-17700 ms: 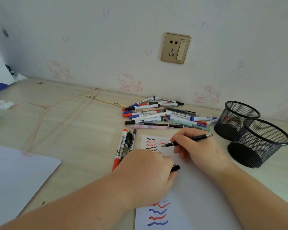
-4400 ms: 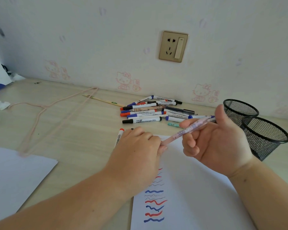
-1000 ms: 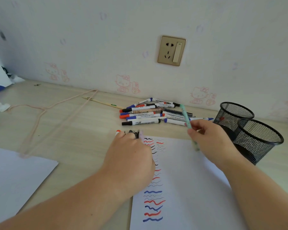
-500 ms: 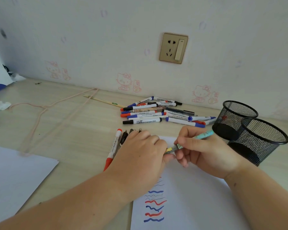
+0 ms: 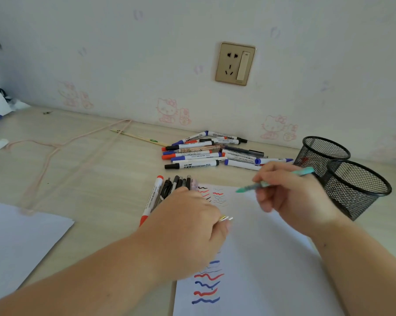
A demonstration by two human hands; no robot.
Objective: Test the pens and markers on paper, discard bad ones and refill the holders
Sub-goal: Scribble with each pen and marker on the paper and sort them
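As right hand [image 5: 292,197] pinches teal pen [image 5: 276,180], tip leftward

My desk [image 5: 83,179] is pale matt wood grain; the paper [image 5: 260,258] matt white; both holders [image 5: 356,188] black wire mesh; the markers [image 5: 192,165] glossy plastic.

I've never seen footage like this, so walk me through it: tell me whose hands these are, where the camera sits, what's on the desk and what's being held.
No machine here: a person wears a camera on the head, looking down at their own hands. The right hand holds a teal pen, tip just above the test paper, which already carries red, blue and black squiggles. The left hand rests on the paper and pinches a small shiny piece, probably the pen's cap. Beside it lies a row of pens and markers; a pile of whiteboard markers waits near the wall. Two black mesh holders stand at the right.
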